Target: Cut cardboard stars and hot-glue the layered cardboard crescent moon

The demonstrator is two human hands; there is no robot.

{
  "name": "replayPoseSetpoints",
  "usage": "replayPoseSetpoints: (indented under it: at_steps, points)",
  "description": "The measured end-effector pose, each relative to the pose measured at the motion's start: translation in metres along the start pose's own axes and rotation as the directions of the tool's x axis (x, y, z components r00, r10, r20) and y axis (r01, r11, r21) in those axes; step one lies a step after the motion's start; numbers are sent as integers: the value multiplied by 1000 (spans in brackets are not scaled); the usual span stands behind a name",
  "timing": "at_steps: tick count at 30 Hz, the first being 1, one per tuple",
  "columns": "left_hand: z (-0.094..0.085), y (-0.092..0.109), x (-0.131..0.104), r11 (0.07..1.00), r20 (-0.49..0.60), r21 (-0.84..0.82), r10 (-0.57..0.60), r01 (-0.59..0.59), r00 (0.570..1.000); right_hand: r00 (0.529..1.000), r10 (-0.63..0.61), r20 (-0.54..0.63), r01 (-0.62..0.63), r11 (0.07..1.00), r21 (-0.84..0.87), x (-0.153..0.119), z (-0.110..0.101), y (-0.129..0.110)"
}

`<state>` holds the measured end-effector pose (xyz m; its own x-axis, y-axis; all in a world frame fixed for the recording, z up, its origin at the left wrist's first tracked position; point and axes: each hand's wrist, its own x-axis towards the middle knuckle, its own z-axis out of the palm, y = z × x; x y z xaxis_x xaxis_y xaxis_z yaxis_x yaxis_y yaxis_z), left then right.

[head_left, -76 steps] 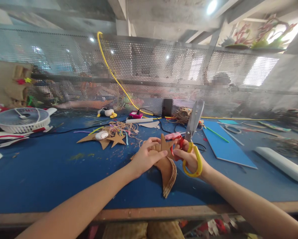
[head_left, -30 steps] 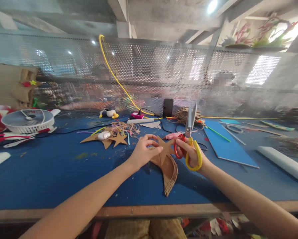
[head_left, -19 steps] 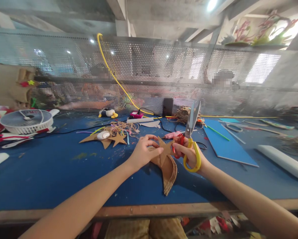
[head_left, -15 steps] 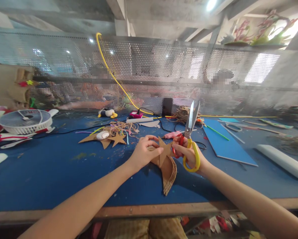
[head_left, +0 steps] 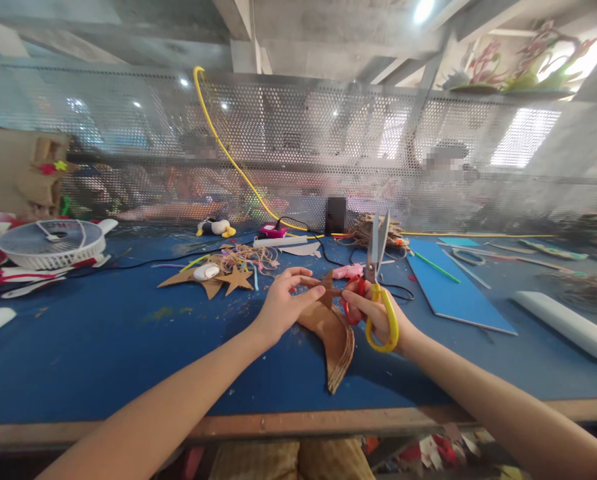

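Now the cardboard star (head_left: pixel 328 287) tips nearly edge-on!

Its broad face showed a moment ago; now it's foreshortened between the two hands, at the centre of the clock. At nine o'clock, the left hand (head_left: pixel 286 303) has its grip pinched on the star, thumb against fingers. Over at three, the right hand (head_left: pixel 382 315) keeps its grip closed round the scissors (head_left: pixel 372 269), fingertips up at the star's near point. The blades have swung towards twelve, still parted! Down at six, the curved cardboard (head_left: pixel 334 343) holds its place on the blue desk (head_left: pixel 178 363), and the small star (head_left: pixel 238 280) hasn't budged at nine, farther out.
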<state>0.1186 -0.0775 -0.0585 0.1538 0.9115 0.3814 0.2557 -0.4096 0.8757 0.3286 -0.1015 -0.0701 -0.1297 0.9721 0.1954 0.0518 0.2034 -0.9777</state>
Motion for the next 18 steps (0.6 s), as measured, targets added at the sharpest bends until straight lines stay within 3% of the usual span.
replayPoseSetpoints:
  at_steps: [7, 10, 14, 18]
  points:
    - [9, -4, -2, 998, 120, -55, -30, 36, 992, 998, -41, 37, 32, 979, 199, 4, -4, 8]
    - [9, -6, -2, 995, 145, -101, 3, 11, 989, 996, -51, 75, 37, 984, 172, 3, -3, 5]
    - [5, -5, -2, 991, 26, -131, 2, 1, 1000, 994, -53, 94, 42, 993, 114, -1, 1, -1]
    - [6, -1, -4, 983, 88, -175, -42, 57, 995, 987, -54, 150, 45, 997, 62, -3, 2, -3]
